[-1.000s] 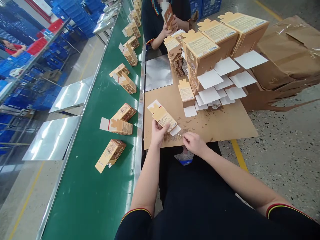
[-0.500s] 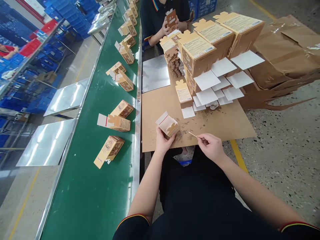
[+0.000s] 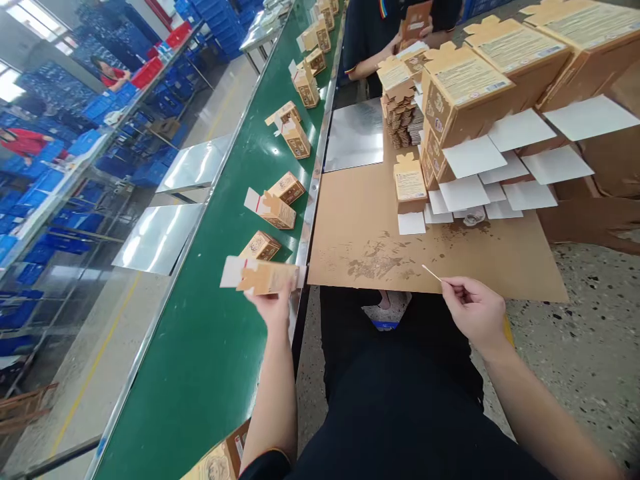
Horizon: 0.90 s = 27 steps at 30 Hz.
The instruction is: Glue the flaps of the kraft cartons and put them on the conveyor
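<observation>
My left hand (image 3: 273, 305) grips a small tan carton (image 3: 265, 277) with a white open flap, holding it over the green conveyor belt (image 3: 200, 360) near the belt's right rail. My right hand (image 3: 475, 312) pinches a thin stick (image 3: 431, 273) at the front edge of the brown cardboard work surface (image 3: 500, 260). A stack of flat cartons (image 3: 410, 183) stands on the cardboard farther back, beside larger cartons (image 3: 463, 90) with white flaps hanging out.
Several folded cartons (image 3: 277, 210) lie along the belt. Another person (image 3: 385, 33) stands at the far end holding a carton. Shiny metal plates (image 3: 356, 133) flank the belt. Blue crates (image 3: 120, 133) fill shelves at left. Glue stains mark the cardboard.
My left hand has carried the carton from the cardboard surface leftward over the conveyor belt. My right hand kept the stick and shifted slightly right. The view has turned toward the belt.
</observation>
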Tool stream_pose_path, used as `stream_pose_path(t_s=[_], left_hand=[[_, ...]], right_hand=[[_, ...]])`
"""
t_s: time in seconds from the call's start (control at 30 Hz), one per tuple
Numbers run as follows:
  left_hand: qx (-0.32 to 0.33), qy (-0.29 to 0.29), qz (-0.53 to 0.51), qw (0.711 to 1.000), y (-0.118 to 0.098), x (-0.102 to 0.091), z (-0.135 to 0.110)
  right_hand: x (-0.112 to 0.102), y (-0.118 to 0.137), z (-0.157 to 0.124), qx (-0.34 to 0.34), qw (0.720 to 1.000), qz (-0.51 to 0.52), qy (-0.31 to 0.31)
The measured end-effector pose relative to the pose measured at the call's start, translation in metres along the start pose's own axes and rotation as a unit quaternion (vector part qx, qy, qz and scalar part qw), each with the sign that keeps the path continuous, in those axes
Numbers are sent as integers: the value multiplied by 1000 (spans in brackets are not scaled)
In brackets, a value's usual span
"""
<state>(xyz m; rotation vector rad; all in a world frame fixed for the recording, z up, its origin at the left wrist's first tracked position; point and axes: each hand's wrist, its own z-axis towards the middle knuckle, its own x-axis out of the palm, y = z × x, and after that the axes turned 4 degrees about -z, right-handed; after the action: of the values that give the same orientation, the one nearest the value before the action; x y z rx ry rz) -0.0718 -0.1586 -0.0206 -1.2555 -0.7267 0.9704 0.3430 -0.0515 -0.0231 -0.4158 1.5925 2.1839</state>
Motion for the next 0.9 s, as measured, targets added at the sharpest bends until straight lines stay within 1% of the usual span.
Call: stream_pose_path(t_s=[0.07,0.1,0.13,0.2,0.4,0.5,0.63,0.77,0.9], left_hand=[[-3,-41,33,999,4,-34,10],[-8,-56,48,997,6,-46,14],[-14,-64,64,996,9,-54,16],[-24,-60,96,993,15,-60,18],[-10,-28,159,987,23,-44,26],[-23,-10,164,986,23,-40,38],[-42,-11,163,986,21,-38,53],[-34,-7,153,988,21,-31,63],[-44,-9,125,991,25,-16,70]], right_hand=[[3,1,4,-6,1000,11,4],[5,2,6,-10,1000,18,6],[8,4,9,-13,1000,24,9],[12,6,13,-19,999,32,19],[15,10,17,-24,999,29,29],[14,13,14,-21,999,32,35],[12,12,7,-17,999,30,39],[4,1,2,-4,1000,15,14],[-12,-11,-1,12,1000,-2,-13]])
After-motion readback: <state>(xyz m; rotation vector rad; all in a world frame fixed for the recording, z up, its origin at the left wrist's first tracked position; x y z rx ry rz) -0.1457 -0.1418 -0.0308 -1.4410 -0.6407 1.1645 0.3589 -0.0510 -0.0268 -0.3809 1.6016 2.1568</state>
